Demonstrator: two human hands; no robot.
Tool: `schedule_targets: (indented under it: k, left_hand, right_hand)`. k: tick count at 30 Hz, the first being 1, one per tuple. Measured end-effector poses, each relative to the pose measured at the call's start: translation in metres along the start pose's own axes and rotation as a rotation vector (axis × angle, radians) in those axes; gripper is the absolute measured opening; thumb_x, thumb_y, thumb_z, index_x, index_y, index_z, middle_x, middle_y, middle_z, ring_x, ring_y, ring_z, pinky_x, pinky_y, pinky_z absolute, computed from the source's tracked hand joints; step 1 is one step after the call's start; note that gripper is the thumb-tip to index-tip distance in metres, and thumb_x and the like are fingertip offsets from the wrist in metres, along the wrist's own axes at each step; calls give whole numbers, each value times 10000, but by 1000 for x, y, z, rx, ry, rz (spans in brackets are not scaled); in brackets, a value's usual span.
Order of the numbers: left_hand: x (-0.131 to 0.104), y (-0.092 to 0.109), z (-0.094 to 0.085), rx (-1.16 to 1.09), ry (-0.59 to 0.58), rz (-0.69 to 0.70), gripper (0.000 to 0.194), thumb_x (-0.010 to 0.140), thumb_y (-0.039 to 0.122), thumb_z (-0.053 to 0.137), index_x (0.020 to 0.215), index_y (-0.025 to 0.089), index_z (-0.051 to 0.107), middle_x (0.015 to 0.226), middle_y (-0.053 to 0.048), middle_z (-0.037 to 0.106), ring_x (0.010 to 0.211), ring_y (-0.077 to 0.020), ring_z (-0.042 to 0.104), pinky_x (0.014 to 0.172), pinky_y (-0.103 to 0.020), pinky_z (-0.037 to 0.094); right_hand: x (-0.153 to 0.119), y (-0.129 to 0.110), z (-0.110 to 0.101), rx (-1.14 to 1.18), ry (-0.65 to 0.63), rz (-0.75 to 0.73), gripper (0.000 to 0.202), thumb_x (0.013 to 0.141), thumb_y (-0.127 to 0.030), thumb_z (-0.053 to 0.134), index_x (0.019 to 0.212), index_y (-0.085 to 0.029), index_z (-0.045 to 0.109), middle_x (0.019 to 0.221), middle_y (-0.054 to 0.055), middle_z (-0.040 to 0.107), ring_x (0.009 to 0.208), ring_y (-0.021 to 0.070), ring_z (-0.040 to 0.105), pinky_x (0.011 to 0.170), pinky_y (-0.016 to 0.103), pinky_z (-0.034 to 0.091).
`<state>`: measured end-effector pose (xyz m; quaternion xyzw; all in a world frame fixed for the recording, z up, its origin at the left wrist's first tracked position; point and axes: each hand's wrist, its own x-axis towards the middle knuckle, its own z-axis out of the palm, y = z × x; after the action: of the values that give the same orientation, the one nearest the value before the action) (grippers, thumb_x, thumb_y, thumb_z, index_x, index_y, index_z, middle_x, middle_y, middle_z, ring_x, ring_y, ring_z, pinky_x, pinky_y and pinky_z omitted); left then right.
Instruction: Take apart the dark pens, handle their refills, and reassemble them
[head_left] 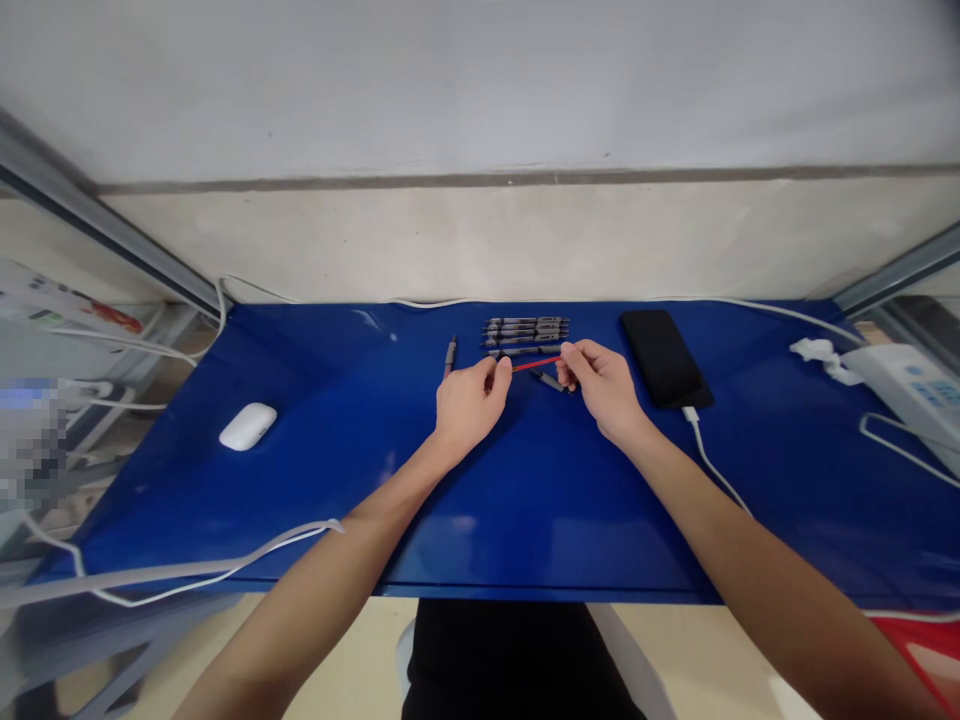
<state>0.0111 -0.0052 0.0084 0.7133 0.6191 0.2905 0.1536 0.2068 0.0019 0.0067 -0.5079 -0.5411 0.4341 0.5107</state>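
Observation:
A thin red pen refill (538, 363) stretches between my two hands over the blue desk (420, 510). My left hand (469, 408) pinches its left end, where the tip looks brassy. At the other end, the fingers of my right hand (604, 388) are closed on it. Several dark pens (526, 331) lie in a stacked row just beyond my hands. One dark pen piece (451, 355) points away from me beside my left hand. Another dark pen piece (550, 381) lies slanted below the refill, near my right fingertips.
To the right lies a black phone (664, 355) with a white charging cable (709, 455). A white earbud case (248, 427) sits at the left. At the far right is a white power strip (904, 385). A white cord (225, 572) crosses the front left edge by my forearm.

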Motion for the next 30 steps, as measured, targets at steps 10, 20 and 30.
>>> schedule_targets:
  k: [10,20,30]
  left_hand:
    - [1,0,-1,-78,13,-40,477,1032,453,399,625,206,427,539,16,462,496,-129,385,555,-294,214]
    - [1,1,0,-27,8,-25,478,1038,432,399,638,200,519,563,0,528,518,-139,465,561,-296,223]
    - [1,0,0,-34,15,-21,473,1038,433,402,633,202,480,550,7,496,502,-132,429,555,-296,208]
  right_hand:
    - [4,10,-2,76,6,-23,285,862,-482,745,842,-202,690,646,-11,620,590,122,533,580,278,413]
    - [-1,1,-2,-123,2,-37,526,968,-576,565,589,-210,562,560,3,579,537,128,508,576,301,394]
    - [-1,0,-3,-127,5,-36,506,958,-537,604,576,-206,581,564,3,580,541,125,501,572,296,384]
